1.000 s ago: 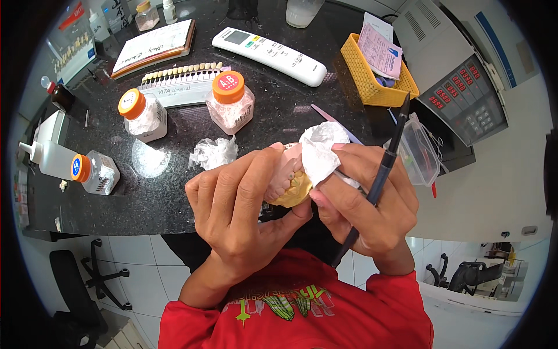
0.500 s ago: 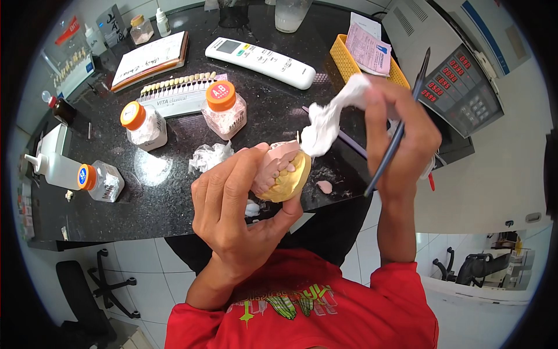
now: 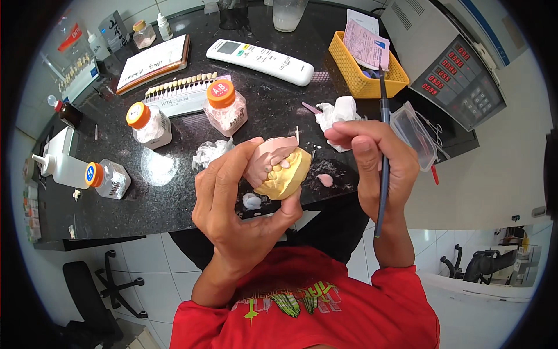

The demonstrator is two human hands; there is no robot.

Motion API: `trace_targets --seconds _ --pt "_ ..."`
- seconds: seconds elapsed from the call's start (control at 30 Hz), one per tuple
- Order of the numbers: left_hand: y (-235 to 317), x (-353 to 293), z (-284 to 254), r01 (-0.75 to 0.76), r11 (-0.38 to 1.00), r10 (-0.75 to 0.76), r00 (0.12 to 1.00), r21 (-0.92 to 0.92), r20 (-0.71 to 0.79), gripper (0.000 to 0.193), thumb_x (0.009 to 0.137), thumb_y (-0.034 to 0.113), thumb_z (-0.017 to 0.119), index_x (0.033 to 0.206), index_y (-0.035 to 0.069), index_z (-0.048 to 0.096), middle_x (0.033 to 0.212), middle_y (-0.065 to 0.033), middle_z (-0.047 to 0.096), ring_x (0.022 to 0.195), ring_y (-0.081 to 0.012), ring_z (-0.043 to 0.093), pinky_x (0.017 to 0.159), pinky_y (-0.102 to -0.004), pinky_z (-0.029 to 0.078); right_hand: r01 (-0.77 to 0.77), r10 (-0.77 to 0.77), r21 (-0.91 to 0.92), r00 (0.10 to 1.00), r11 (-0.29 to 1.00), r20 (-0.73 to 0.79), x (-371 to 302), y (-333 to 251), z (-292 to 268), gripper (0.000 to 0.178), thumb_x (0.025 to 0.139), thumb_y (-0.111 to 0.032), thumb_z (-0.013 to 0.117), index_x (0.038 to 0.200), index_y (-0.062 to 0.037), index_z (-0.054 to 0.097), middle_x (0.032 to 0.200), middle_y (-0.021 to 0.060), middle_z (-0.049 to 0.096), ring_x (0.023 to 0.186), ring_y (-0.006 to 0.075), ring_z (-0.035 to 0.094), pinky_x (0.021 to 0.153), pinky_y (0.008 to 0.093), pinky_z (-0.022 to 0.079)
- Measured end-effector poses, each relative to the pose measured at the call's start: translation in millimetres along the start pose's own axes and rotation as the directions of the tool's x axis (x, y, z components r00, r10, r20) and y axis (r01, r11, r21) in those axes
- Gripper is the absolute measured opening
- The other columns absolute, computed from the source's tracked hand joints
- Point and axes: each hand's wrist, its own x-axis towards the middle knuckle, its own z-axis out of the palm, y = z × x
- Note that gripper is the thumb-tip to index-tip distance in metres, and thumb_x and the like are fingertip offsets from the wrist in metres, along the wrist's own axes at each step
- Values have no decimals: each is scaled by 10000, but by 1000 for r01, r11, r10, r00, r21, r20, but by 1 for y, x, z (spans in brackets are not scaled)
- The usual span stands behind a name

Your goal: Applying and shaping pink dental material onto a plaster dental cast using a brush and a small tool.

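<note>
A pink and yellow dental cast (image 3: 288,174) with several teeth is gripped between the thumb and fingers of my left hand (image 3: 226,203), over the front of the black counter. My right hand (image 3: 392,166) is a little to its right, with a slim dark blue brush (image 3: 383,203) lodged across the fingers. Just beyond those fingertips a crumpled white tissue (image 3: 339,111) rests on the counter, partly over a purple-handled tool (image 3: 310,108). Below the cast lie a small pink lump (image 3: 325,180) and a pale bluish-white one (image 3: 251,201).
Orange-lidded powder jars (image 3: 225,107) and a tooth shade guide (image 3: 180,100) stand left of centre. Behind them are a notebook (image 3: 154,61) and a white remote (image 3: 261,61). At right are a yellow basket (image 3: 360,84), a clear plastic box (image 3: 414,136) and a machine with red digits (image 3: 459,75).
My right hand has let go of the white tissue, which now lies on the counter. That hand has moved slightly down, keeping the brush. The cast has turned slightly in my left hand.
</note>
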Motion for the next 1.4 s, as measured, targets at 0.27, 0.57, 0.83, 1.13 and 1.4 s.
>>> trace_targets --seconds 0.27,0.57,0.83,1.13,1.4 --pt "1 0 -1 11 1000 -11 1000 -7 6 556 528 124 778 1055 5 643 964 -95 670 860 -238 646 775 -317 476 -207 183 277 977 938 110 -10 -12 11 282 816 -61 710 1070 33 632 938 136 683 836 161 680 739 271 557" --pt "-1 0 -2 23 1000 -23 999 -3 28 563 535 172 788 1053 4 644 956 -94 673 845 -236 649 760 -319 479 -215 178 305 974 928 143 -13 -18 20 344 770 -71 759 1074 26 630 888 121 690 784 164 698 637 235 535" --pt "-6 -2 -1 -27 1000 27 1000 -2 -3 541 568 191 802 1044 -7 639 1000 -93 682 849 -235 648 763 -320 483 -203 186 307 979 930 85 -17 -17 27 344 759 -72 771 1063 17 637 877 91 686 756 124 678 589 194 477" --pt "1 -1 -1 14 1000 -13 999 -27 46 538 564 174 799 1043 -9 638 978 -99 682 856 -238 643 770 -319 483 -165 167 298 986 940 17 -25 -13 23 348 908 -278 626 1076 28 629 881 115 670 753 150 658 620 232 496" --pt "-3 -4 -3 -36 996 24 991 84 135 648 568 83 775 1153 -77 550 1073 -131 613 966 -216 585 899 -323 433 -365 387 417 922 832 36 -38 -2 -30 649 932 -542 463 1160 59 550 952 116 598 814 137 600 671 237 484"
